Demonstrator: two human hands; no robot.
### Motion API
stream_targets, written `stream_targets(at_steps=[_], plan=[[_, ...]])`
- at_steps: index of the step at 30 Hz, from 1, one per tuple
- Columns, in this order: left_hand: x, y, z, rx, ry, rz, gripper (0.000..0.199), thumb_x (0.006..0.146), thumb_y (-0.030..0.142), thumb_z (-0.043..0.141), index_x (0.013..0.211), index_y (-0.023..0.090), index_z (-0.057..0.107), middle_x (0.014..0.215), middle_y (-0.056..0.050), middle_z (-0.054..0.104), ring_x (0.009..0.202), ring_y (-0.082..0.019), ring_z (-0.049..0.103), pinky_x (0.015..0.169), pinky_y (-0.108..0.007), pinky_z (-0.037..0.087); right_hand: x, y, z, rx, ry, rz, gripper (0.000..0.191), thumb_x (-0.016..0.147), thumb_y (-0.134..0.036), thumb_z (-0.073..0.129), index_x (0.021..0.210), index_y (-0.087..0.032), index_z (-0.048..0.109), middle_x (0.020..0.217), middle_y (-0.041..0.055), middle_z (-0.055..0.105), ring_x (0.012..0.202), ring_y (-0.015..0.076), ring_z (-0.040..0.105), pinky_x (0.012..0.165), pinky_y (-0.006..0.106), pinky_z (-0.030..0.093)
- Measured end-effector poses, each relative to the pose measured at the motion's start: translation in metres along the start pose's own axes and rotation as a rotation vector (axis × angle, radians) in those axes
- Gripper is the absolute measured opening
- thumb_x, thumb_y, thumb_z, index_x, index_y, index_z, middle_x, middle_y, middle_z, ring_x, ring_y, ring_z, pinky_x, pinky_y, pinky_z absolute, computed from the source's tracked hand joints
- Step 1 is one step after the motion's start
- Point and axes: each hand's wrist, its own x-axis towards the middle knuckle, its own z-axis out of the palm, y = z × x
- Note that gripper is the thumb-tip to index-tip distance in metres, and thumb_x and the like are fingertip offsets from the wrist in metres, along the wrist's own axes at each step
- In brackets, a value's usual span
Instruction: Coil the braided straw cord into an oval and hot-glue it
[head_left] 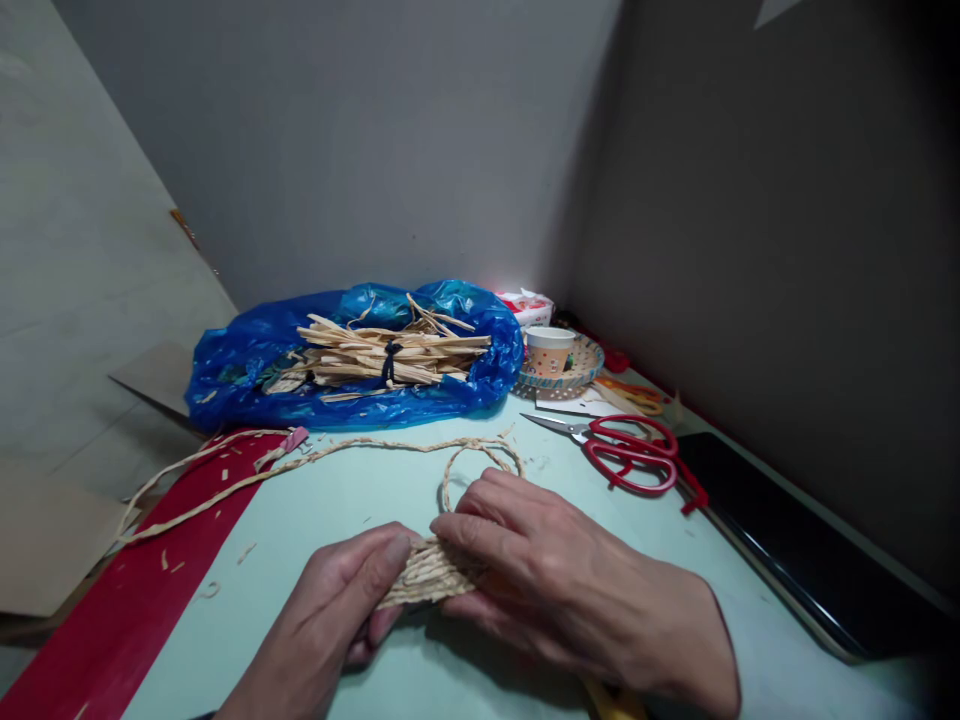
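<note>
Between my two hands is a small woven piece of twisted straw cord point(431, 572), its rows lying side by side. My left hand point(341, 590) pinches its left end, thumb on top and fingers beneath. Over the right part lies my right hand point(555, 575), fingers closed round it and hiding that end. From behind the right hand a loose length of straw cord point(390, 443) loops up, then runs left across the table to the red strip. Red-handled scissors point(630, 450) lie beyond my right hand, blades pointing left.
A blue plastic bag point(247, 350) holds a tied bundle of dry straw strips point(405, 355) at the back. Right of it, a paper cup point(550, 350) sits in a woven basket point(589, 365). A black flat device point(795, 540) lies along the right edge. Straw scraps dot the red strip point(180, 560).
</note>
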Motion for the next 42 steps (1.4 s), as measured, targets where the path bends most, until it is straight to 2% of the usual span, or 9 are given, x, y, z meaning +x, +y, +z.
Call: stream_targets(at_steps=[10, 16, 22, 26, 28, 31, 34, 39, 42], plan=[[-0.005, -0.002, 0.001, 0.033, 0.028, -0.003, 0.053, 0.085, 0.066, 0.055, 0.058, 0.022, 0.043, 0.055, 0.007, 0.038, 0.054, -0.013, 0.031, 0.052, -0.025, 0.027, -0.001, -0.006, -0.001, 0.090, -0.013, 0.004, 0.022, 0.101, -0.024, 0.052, 0.110, -0.008, 0.065, 0.095, 0.0072, 0.057, 0.086, 0.0186, 0.047, 0.075, 0.028, 0.040], [-0.002, -0.002, 0.006, 0.042, -0.008, 0.034, 0.053, 0.088, 0.065, 0.051, 0.058, 0.023, 0.042, 0.056, 0.006, 0.038, 0.055, -0.013, 0.032, 0.053, -0.027, 0.028, 0.000, -0.007, 0.007, 0.083, -0.032, 0.006, 0.028, 0.101, -0.023, 0.053, 0.124, -0.008, 0.058, 0.097, 0.0068, 0.059, 0.085, 0.0191, 0.048, 0.074, 0.029, 0.040], [-0.003, -0.005, 0.008, -0.036, -0.008, 0.000, 0.053, 0.087, 0.065, 0.054, 0.058, 0.022, 0.042, 0.054, 0.006, 0.038, 0.053, -0.012, 0.032, 0.052, -0.026, 0.027, 0.001, -0.010, 0.010, 0.070, -0.031, 0.019, 0.023, 0.101, -0.020, 0.050, 0.116, -0.007, 0.061, 0.093, 0.0076, 0.058, 0.079, 0.0190, 0.048, 0.070, 0.029, 0.041], [-0.004, -0.005, 0.005, -0.072, 0.004, 0.003, 0.049, 0.089, 0.063, 0.051, 0.064, 0.021, 0.053, 0.057, 0.005, 0.046, 0.054, -0.012, 0.035, 0.051, -0.025, 0.029, 0.000, -0.009, 0.007, 0.110, -0.058, 0.046, 0.022, 0.101, -0.020, 0.050, 0.116, -0.008, 0.061, 0.095, 0.0075, 0.057, 0.081, 0.0182, 0.050, 0.071, 0.028, 0.043], [-0.002, -0.002, -0.001, -0.063, 0.058, 0.052, 0.045, 0.090, 0.061, 0.050, 0.078, 0.020, 0.064, 0.066, 0.001, 0.057, 0.059, -0.014, 0.043, 0.053, -0.025, 0.035, -0.001, -0.007, 0.004, 0.132, -0.069, 0.074, 0.019, 0.100, -0.019, 0.053, 0.113, -0.009, 0.061, 0.097, 0.0068, 0.057, 0.082, 0.0175, 0.051, 0.072, 0.027, 0.044], [0.007, 0.002, -0.016, -0.038, 0.300, 0.176, 0.035, 0.089, 0.052, 0.056, 0.097, 0.021, 0.070, 0.076, 0.000, 0.063, 0.062, -0.015, 0.050, 0.056, -0.026, 0.042, -0.001, -0.001, 0.001, 0.137, -0.038, 0.109, 0.016, 0.098, -0.020, 0.056, 0.110, -0.011, 0.062, 0.094, 0.0058, 0.057, 0.081, 0.0173, 0.052, 0.073, 0.028, 0.044], [0.018, 0.001, -0.031, -0.002, 0.496, 0.247, 0.022, 0.078, 0.036, 0.073, 0.096, 0.022, 0.070, 0.075, 0.004, 0.063, 0.060, -0.013, 0.051, 0.056, -0.023, 0.039, -0.002, 0.005, 0.001, 0.143, 0.014, 0.111, 0.025, 0.098, -0.025, 0.058, 0.119, -0.012, 0.060, 0.097, 0.0072, 0.060, 0.086, 0.0190, 0.056, 0.077, 0.030, 0.046], [0.022, -0.003, -0.034, -0.034, 0.450, 0.272, 0.014, 0.079, 0.032, 0.071, 0.087, 0.020, 0.070, 0.068, 0.004, 0.057, 0.058, -0.012, 0.047, 0.054, -0.023, 0.036, -0.005, 0.008, 0.004, 0.249, 0.089, 0.134, 0.047, 0.097, -0.033, 0.062, 0.139, -0.015, 0.049, 0.117, 0.0113, 0.065, 0.106, 0.0224, 0.058, 0.094, 0.034, 0.045], [0.018, -0.003, -0.028, -0.071, 0.368, 0.262, 0.014, 0.084, 0.034, 0.065, 0.089, 0.021, 0.068, 0.062, 0.006, 0.048, 0.057, -0.012, 0.042, 0.053, -0.021, 0.035, -0.005, 0.006, 0.000, 0.321, 0.096, 0.181, 0.059, 0.093, -0.036, 0.067, 0.144, -0.016, 0.044, 0.115, 0.0094, 0.066, 0.101, 0.0217, 0.059, 0.092, 0.035, 0.045]])
